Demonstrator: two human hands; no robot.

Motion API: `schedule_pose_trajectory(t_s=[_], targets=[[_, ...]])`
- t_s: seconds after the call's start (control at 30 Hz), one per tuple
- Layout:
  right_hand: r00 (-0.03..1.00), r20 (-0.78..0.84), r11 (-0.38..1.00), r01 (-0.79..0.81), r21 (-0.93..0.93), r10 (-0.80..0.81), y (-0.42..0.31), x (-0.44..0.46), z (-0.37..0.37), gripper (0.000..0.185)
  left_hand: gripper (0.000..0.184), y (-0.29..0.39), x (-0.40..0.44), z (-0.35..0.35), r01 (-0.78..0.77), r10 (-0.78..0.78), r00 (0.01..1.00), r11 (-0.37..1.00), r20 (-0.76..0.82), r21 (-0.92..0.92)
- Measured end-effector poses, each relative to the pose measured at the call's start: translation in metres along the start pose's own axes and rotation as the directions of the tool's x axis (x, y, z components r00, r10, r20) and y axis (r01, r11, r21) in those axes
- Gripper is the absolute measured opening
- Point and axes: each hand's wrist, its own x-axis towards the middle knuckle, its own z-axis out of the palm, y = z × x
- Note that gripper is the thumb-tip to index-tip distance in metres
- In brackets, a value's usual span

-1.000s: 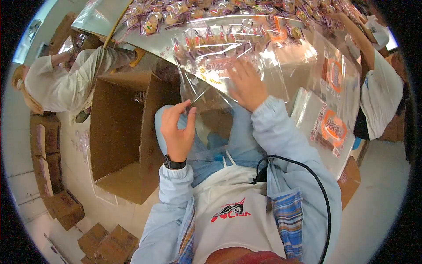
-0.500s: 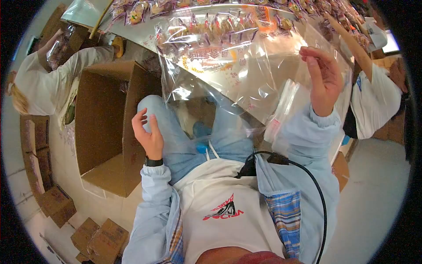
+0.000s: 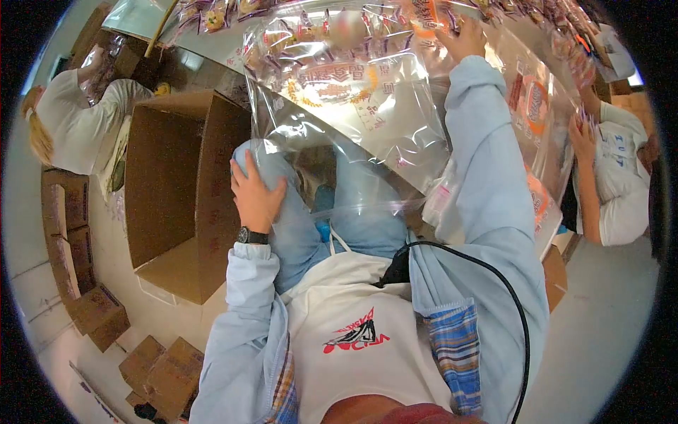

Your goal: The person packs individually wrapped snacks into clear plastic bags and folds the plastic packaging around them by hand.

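My left hand [image 3: 256, 196] rests on my left knee, fingers spread, holding nothing. A large clear plastic bag [image 3: 339, 134] with red and yellow print lies over the table edge and reaches down over my lap. At its far end is a row of small wrapped snack packets [image 3: 328, 39]. My right hand [image 3: 466, 39] stretches to the far side of the table, beside the bag's orange-printed corner, with thumb and fingers apart. Whether its fingertips touch a packet is hard to see. Folded clear plastic [image 3: 441, 201] lies under my right forearm.
An open cardboard box [image 3: 166, 191] stands at my left. More orange-printed clear bags [image 3: 530, 106] lie on the right of the table. Co-workers in white shirts are at the left [image 3: 70, 120] and right [image 3: 621, 169]. Closed cartons [image 3: 169, 378] sit on the floor. A black cable [image 3: 512, 304] crosses my right side.
My right hand has moved away from me, from above the table's right side to the far packets. My left hand has come down onto my knee. The printed bags at right are now uncovered.
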Motion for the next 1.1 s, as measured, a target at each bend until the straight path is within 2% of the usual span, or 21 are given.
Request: schedule_pose_trajectory(t_s=[0.07, 0.1, 0.2, 0.23, 0.33, 0.37, 0.47, 0.5, 0.57, 0.63, 0.73, 0.77, 0.8, 0.87, 0.9, 1.0, 1.03, 1.1], targets=[[0.987, -0.075, 0.989, 0.142, -0.026, -0.144, 0.004, 0.021, 0.021, 0.082, 0.099, 0.002, 0.003, 0.013, 0.072, -0.074, 0.995, 0.997, 0.063, 0.036], [0.970, -0.107, 0.976, 0.213, -0.045, -0.217, 0.004, 0.027, 0.027, 0.078, 0.105, 0.012, 0.004, 0.009, 0.115, -0.121, 0.987, 0.992, 0.108, 0.060], [0.966, -0.025, 0.949, 0.249, -0.194, -0.258, -0.023, 0.034, 0.043, 0.088, 0.104, 0.008, 0.020, 0.034, 0.153, -0.166, 0.961, 0.986, 0.221, 0.073], [0.984, 0.177, 0.998, -0.011, -0.063, 0.022, -0.076, 0.030, -0.017, 0.101, 0.100, 0.004, 0.027, 0.044, 0.130, -0.132, 0.963, 0.991, 0.236, 0.021], [0.988, 0.149, 0.994, -0.025, -0.111, 0.042, -0.078, 0.055, 0.019, 0.111, 0.097, -0.009, 0.062, 0.065, 0.084, -0.087, 0.968, 0.996, 0.237, 0.022], [0.990, 0.136, 0.999, 0.033, -0.042, -0.027, -0.077, 0.063, 0.023, 0.113, 0.091, -0.014, 0.070, 0.067, 0.061, -0.054, 0.980, 0.998, 0.194, -0.028], [0.980, -0.030, 0.980, 0.198, -0.029, -0.198, -0.074, 0.093, 0.057, 0.114, 0.084, -0.016, 0.095, 0.074, 0.053, -0.055, 0.976, 0.998, 0.213, 0.015], [0.967, 0.228, 0.993, 0.097, 0.070, -0.111, -0.113, 0.095, 0.008, 0.118, 0.078, -0.010, 0.102, 0.069, 0.046, -0.059, 0.967, 0.997, 0.246, 0.057], [0.888, 0.343, 0.920, 0.368, -0.137, -0.305, -0.121, 0.112, 0.024, 0.117, 0.076, -0.005, 0.112, 0.069, 0.069, -0.091, 0.951, 0.994, 0.297, 0.084], [0.862, 0.498, 0.971, 0.191, -0.141, -0.097, -0.139, 0.118, 0.033, 0.117, 0.072, -0.004, 0.112, 0.069, 0.066, -0.094, 0.945, 0.993, 0.312, 0.099], [0.780, 0.614, 0.887, 0.362, -0.288, -0.119, -0.134, 0.116, 0.093, 0.117, 0.069, -0.001, 0.112, 0.070, 0.093, -0.104, 0.943, 0.994, 0.316, 0.050], [0.747, 0.656, 0.869, 0.393, -0.300, -0.111, -0.145, 0.115, 0.077, 0.119, 0.072, -0.006, 0.106, 0.084, 0.047, -0.061, 0.973, 0.997, 0.224, 0.068], [0.711, 0.696, 0.851, 0.425, -0.309, -0.102, -0.156, 0.113, 0.060, 0.120, 0.072, -0.006, 0.107, 0.085, 0.033, -0.050, 0.968, 0.997, 0.245, 0.073], [0.708, 0.700, 0.940, 0.169, -0.296, 0.093, -0.169, 0.124, 0.043, 0.121, 0.074, 0.000, 0.109, 0.082, 0.014, -0.036, 0.960, 0.997, 0.279, 0.081], [0.679, 0.730, 0.930, 0.219, -0.296, 0.073, -0.175, 0.132, 0.035, 0.127, 0.071, 0.002, 0.110, 0.081, 0.027, -0.043, 0.959, 0.998, 0.279, 0.059], [0.720, 0.693, 0.966, 0.158, -0.204, 0.029, -0.177, 0.134, 0.037, 0.131, 0.065, 0.004, 0.110, 0.084, 0.025, -0.032, 0.963, 0.999, 0.269, 0.028], [0.714, 0.692, 0.932, 0.171, -0.319, 0.106, -0.184, 0.132, 0.043, 0.132, 0.064, 0.001, 0.109, 0.089, 0.002, -0.010, 0.965, 1.000, 0.262, 0.031], [0.802, 0.596, 0.907, 0.219, -0.359, 0.042, -0.193, 0.123, 0.043, 0.133, 0.063, 0.005, 0.110, 0.086, -0.064, 0.048, 0.971, 0.996, 0.235, 0.059]])
